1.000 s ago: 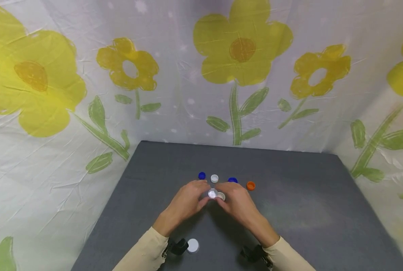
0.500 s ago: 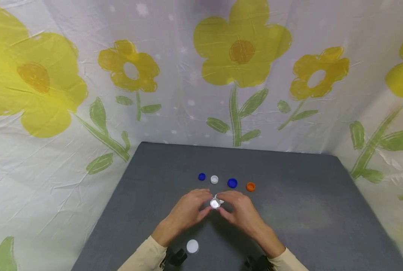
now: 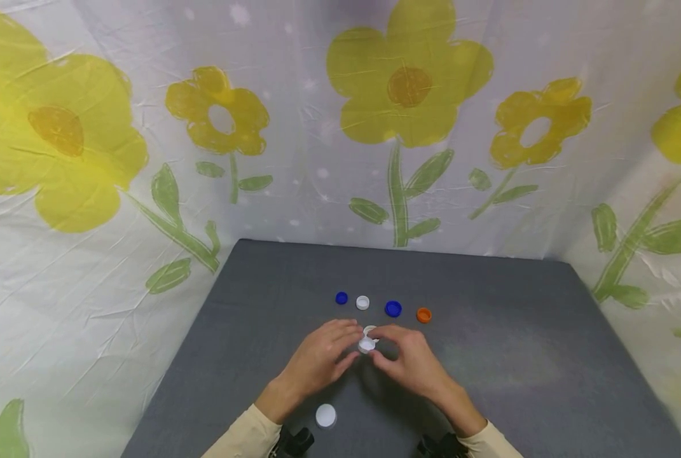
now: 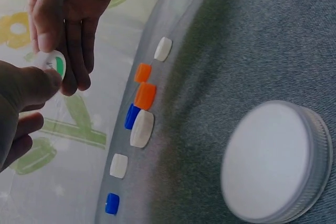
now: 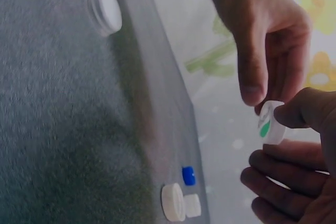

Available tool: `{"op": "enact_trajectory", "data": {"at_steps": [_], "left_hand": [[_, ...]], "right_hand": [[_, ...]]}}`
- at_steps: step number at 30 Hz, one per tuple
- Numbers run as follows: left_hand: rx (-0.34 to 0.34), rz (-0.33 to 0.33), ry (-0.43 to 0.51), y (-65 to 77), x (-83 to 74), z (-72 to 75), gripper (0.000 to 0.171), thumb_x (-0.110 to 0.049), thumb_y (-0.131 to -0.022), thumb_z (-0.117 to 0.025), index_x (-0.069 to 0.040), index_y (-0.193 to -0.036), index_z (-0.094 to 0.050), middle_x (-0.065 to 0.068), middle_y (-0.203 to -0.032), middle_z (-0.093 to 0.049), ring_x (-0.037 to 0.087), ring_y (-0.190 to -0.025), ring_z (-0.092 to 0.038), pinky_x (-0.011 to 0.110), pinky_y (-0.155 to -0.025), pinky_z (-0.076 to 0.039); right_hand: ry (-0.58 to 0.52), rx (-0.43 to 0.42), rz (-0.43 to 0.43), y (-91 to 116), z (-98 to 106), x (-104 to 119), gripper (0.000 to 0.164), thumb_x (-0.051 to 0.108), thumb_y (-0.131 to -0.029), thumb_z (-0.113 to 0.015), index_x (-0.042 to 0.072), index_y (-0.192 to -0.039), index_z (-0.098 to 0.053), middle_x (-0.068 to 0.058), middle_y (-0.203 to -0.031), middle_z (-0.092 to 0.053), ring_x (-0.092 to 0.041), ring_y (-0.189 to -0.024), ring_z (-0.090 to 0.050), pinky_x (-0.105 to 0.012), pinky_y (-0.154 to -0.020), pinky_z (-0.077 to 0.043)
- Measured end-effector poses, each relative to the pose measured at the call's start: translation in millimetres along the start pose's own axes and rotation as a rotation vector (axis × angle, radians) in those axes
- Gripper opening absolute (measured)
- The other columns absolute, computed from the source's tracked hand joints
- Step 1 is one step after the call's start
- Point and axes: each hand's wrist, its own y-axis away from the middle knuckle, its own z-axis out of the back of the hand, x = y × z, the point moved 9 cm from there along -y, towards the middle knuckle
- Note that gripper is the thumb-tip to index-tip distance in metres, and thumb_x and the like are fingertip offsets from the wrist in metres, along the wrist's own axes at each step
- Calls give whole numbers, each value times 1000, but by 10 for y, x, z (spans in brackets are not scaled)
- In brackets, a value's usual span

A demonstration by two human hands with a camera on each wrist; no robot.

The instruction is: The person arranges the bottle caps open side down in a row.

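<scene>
Overall, a flowered curtain (image 3: 300, 127) borders the grey counter (image 3: 517, 356) at far, left and right. Over the counter's middle, the right hand (image 3: 411, 357) pinches a green-marked cap (image 5: 269, 123) between its fingers; the left hand (image 3: 317, 353) has its fingers curved just left of that cap, though I cannot tell whether they touch it. A white lid (image 3: 325, 416) lies near, left of centre. Far off sits a big blue cap (image 3: 393, 309), an orange cap (image 3: 424, 315) to its right, a white cap (image 3: 362, 303) to its left, and leftmost a small blue cap (image 3: 341, 298).
</scene>
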Motion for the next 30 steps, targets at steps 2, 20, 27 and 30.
{"op": "enact_trajectory", "data": {"at_steps": [2,20,27,30], "left_hand": [[3,-15,8,14,-6,-23,36,-14,-86,-94,-5,-119,-80,6,-122,-82,26,-124,-75,45,-110,-58],[22,358,404,69,241,-98,15,-9,-96,-84,-5,-111,-84,7,-111,-85,19,-106,-82,41,-94,-65],[131,640,636,172,379,-242,14,-22,-101,-80,-11,-108,-86,-1,-105,-85,12,-103,-78,42,-95,-63],[176,702,698,208,406,-305,19,-28,-103,-78,-11,-107,-86,-3,-104,-85,11,-101,-76,34,-93,-62]], "right_hand": [[-36,33,-46,12,-31,-28,23,14,-91,-85,12,-114,-82,-1,-113,-83,-18,-107,-79,-43,-94,-63],[87,-133,248,81,92,182,46,5,-78,-96,6,-120,-80,-6,-121,-81,-27,-113,-77,-47,-95,-63],[143,-156,377,139,73,285,58,2,-73,-98,7,-127,-78,-8,-127,-79,-28,-119,-74,-49,-102,-60],[160,-169,404,157,74,311,62,3,-72,-99,8,-131,-77,-8,-128,-79,-28,-119,-74,-49,-103,-59]]}}
